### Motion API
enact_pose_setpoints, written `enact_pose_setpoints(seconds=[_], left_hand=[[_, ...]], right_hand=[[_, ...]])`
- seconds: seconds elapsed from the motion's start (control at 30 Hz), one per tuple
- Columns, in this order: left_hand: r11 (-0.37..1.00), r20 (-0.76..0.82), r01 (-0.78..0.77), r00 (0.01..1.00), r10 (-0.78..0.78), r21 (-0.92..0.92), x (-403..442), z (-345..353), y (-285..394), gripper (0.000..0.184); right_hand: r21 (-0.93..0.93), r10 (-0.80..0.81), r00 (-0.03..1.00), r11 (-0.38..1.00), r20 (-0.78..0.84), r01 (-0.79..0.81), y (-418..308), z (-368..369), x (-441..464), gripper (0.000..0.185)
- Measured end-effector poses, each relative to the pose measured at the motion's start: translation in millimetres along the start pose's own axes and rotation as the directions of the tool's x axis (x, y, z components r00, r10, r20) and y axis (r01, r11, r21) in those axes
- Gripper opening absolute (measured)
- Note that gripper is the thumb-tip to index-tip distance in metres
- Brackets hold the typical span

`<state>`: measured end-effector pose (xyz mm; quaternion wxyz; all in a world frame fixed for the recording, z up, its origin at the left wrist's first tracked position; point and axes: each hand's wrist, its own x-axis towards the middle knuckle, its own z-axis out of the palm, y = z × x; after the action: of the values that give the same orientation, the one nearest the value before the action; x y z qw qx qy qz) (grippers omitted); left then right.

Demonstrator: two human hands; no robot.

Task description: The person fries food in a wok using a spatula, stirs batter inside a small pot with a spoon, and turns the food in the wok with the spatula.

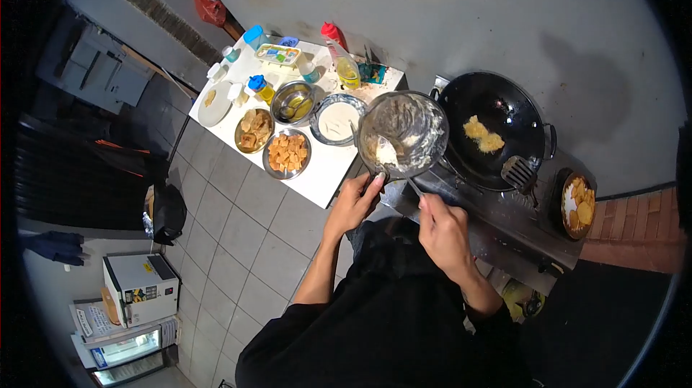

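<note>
My left hand (353,204) is closed around the handle of a saucepan (414,118), its inside smeared with pale batter. The pan is tilted, its mouth showing to me, between the table and the wok. The fingers of my right hand (445,233) are wrapped round a thin metal-handled utensil (414,187) at the pan's near rim; its kind is unclear. A whitish lump (386,151) lies inside the pan. Just left of the pan is a bowl of white batter (339,120). To the right, golden food pieces (483,136) sit in the black wok (515,110).
A slotted spatula (517,172) rests on the wok's near edge. A plate of fried pieces (579,204) stands at far right. The white table (324,185) carries orange cubes (287,152), a bowl of brown pieces (254,131), a steel bowl (293,85) and several bottles.
</note>
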<state>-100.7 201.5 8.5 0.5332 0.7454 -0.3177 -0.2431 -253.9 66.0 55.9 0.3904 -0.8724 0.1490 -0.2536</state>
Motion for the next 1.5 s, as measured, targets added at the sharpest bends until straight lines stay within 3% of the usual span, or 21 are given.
enact_pose_setpoints(seconds=[0.1, 0.2, 0.33, 0.4, 0.47, 0.53, 0.6, 0.67, 0.73, 0.93, 1.0, 1.07, 1.1, 1.2, 1.4, 1.5], left_hand=[[0.987, 0.019, 0.135, 0.991, -0.134, -0.091, -0.6, -0.4, 1.3, 0.047], [0.997, 0.008, 0.048, 0.999, -0.048, -0.058, -1.9, 0.5, -9.4, 0.047], [0.999, -0.005, 0.02, 1.0, -0.02, 0.035, -1.7, 0.2, -1.7, 0.048], [0.981, 0.037, 0.182, 0.983, -0.18, -0.066, -2.3, 0.5, 1.8, 0.048], [0.993, 0.034, 0.117, 0.993, -0.116, -0.03, -5.1, 2.3, 1.4, 0.048], [0.999, 0.012, 0.053, 0.999, -0.053, 0.004, -5.0, 2.6, -0.5, 0.048], [1.0, 0.013, 0.018, 1.0, -0.018, 0.013, -4.9, 3.8, -2.6, 0.047], [0.997, 0.029, 0.079, 0.996, -0.078, -0.009, -6.2, 3.2, 2.4, 0.047], [0.991, 0.055, 0.135, 0.99, -0.133, -0.026, -6.1, 2.5, 2.5, 0.047], [0.986, 0.078, 0.165, 0.984, -0.162, -0.034, -12.6, -2.2, 0.9, 0.046], [0.989, 0.121, 0.141, 0.982, -0.146, 0.05, -10.1, -2.9, -0.5, 0.045], [0.992, 0.106, 0.127, 0.986, -0.126, -0.002, -10.4, -0.2, 1.9, 0.045], [0.992, 0.086, 0.114, 0.99, -0.109, -0.052, -11.3, -0.9, 3.5, 0.045], [0.973, 0.082, 0.22, 0.973, -0.214, -0.072, -11.5, -12.2, 8.7, 0.045], [0.981, 0.126, 0.192, 0.974, -0.187, -0.027, -14.4, -15.9, 2.2, 0.046], [0.979, 0.116, 0.2, 0.974, -0.194, -0.039, -13.5, -14.6, 2.4, 0.046]], right_hand=[[-0.029, 0.04, 0.999, 0.999, 0.016, -0.039, 21.8, 4.4, 5.9, 0.011], [-0.001, 0.067, 0.998, 0.998, 0.004, -0.067, 8.4, -15.9, 6.1, 0.011], [-0.003, -0.052, 0.999, 0.999, 0.007, 0.052, 0.4, -13.4, -7.8, 0.007], [-0.079, -0.013, 0.999, 0.997, 0.044, 0.016, 18.2, -4.4, -4.9, 0.01], [-0.03, 0.077, 0.997, 0.997, 0.031, -0.076, 29.3, -7.5, 0.7, 0.013], [-0.057, 0.039, 0.999, 0.998, 0.004, -0.039, 13.4, -19.9, -0.3, 0.011], [0.037, -0.02, 0.999, 0.999, -0.04, 0.022, -1.5, -23.3, -5.0, 0.01], [-0.075, -0.087, 0.996, 0.993, 0.017, 0.088, 4.0, -12.8, -11.2, 0.009], [-0.149, -0.047, 0.999, 0.988, 0.021, 0.049, 26.5, -6.5, -5.8, 0.01], [-0.054, -0.022, 0.998, 0.998, -0.057, 0.019, 19.6, -33.1, 8.6, 0.007], [-0.047, -0.044, 0.996, 0.998, -0.073, 0.04, 21.2, -20.5, 16.7, 0.004], [-0.286, -0.225, 0.974, 0.935, -0.026, 0.209, 24.2, -10.1, 22.9, 0.017], [-0.339, -0.192, 0.98, 0.92, 0.045, 0.195, 25.3, -8.8, 22.0, 0.03], [-0.338, -0.24, 0.955, 0.897, 0.171, 0.286, 23.4, -13.6, 15.0, 0.035], [-0.264, -0.278, 0.96, 0.928, -0.024, 0.262, 16.5, -21.0, 29.5, 0.04], [-0.265, -0.276, 0.956, 0.919, 0.101, 0.293, 23.3, -12.7, 19.4, 0.042]])
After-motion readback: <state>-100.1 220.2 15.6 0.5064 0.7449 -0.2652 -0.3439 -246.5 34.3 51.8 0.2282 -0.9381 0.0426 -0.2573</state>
